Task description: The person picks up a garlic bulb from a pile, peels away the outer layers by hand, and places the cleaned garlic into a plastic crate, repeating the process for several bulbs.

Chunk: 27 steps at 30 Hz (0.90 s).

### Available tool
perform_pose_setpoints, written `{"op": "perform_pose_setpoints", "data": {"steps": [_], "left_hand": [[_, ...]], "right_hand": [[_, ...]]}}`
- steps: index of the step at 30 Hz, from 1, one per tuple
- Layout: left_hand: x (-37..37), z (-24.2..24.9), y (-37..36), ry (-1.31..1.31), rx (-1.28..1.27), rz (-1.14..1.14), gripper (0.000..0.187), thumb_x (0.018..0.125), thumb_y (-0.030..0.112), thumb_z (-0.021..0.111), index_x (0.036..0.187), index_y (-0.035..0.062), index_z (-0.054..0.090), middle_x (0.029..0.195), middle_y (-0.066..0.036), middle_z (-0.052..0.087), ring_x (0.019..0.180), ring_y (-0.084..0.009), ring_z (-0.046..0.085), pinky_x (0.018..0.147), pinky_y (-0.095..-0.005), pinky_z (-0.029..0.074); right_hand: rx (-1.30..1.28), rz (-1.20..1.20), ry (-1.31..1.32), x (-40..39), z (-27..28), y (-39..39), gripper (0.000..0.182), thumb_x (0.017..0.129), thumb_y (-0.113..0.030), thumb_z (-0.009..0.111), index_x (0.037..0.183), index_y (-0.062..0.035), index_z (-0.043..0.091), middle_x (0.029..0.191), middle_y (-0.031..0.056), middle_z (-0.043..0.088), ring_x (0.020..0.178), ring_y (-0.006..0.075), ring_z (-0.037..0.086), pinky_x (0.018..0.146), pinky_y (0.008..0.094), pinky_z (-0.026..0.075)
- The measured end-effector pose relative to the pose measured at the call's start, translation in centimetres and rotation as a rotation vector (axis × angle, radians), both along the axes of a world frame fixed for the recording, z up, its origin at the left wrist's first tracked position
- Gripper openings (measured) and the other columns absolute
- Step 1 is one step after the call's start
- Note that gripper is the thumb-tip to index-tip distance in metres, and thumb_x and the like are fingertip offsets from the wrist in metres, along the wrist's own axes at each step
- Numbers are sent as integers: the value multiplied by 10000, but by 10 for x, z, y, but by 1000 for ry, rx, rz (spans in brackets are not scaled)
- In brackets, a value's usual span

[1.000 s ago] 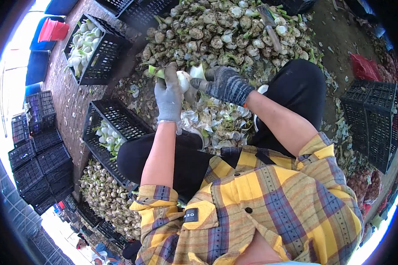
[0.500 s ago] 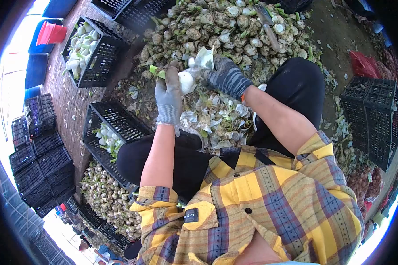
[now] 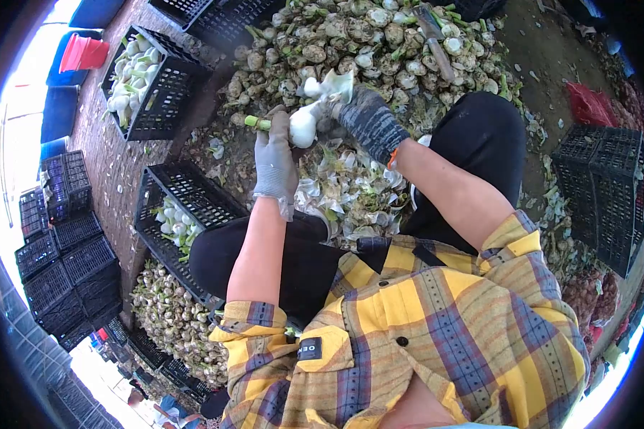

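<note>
My left hand [image 3: 276, 154], in a pale grey glove, is closed around the green stem of a garlic bulb [image 3: 303, 129]. The bulb is white and smooth, and its cut stem sticks out to the left of my fingers. Close on its right, my right hand [image 3: 361, 118] wears a dark striped glove and pinches a piece of garlic skin [image 3: 336, 87]. That skin stands up above my fingers and still seems joined to the bulb by a strip. Below both hands lies a heap of peeled skins [image 3: 350, 189] between my legs.
Unpeeled garlic [image 3: 336, 43] is piled ahead, with a knife-like tool [image 3: 436, 46] on top. On the left, one black crate [image 3: 161, 96] and another [image 3: 200, 193] hold white bulbs. More black crates [image 3: 71, 279] are stacked far left, and another crate [image 3: 601, 193] stands at right.
The skin in my right hand has peeled further up and away from the bulb. My left hand has turned slightly, so the stem and more of the bulb show.
</note>
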<state>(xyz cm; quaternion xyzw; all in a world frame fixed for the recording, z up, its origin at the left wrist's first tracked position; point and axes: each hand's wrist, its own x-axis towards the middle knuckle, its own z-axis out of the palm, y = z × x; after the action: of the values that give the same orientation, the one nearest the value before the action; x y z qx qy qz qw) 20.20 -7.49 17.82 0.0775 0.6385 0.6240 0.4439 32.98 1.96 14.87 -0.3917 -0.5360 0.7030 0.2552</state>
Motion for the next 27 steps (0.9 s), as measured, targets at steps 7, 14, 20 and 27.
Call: {"op": "perform_pose_setpoints", "data": {"steps": [7,14,20,27], "left_hand": [[-9,2,4,-226,218,87,297,917,169,419,1193,59,439,1094,-127,555,956,-267,579,746,-426,526],[-24,11,-1,-248,178,286,240,891,228,444,1089,99,485,943,-80,578,872,-241,587,715,-409,519],[-30,3,-5,-315,184,185,261,881,169,510,1126,77,495,981,-90,594,864,-204,597,751,-361,515],[-17,5,-9,-140,136,-72,295,892,224,488,1134,57,508,932,-74,610,808,-183,617,654,-305,533]], "right_hand": [[146,-208,-207,4,14,9,233,829,-101,551,1029,15,578,908,119,644,784,167,625,686,304,498],[576,821,-273,19,21,7,357,841,-279,564,1026,27,567,945,196,621,791,262,616,708,387,487],[893,569,-535,16,24,-8,474,766,-364,616,1059,4,565,959,220,595,880,362,583,787,414,469],[985,185,19,-1,34,-17,468,701,-279,701,1105,-81,571,1123,154,556,1110,329,487,946,419,396]]}}
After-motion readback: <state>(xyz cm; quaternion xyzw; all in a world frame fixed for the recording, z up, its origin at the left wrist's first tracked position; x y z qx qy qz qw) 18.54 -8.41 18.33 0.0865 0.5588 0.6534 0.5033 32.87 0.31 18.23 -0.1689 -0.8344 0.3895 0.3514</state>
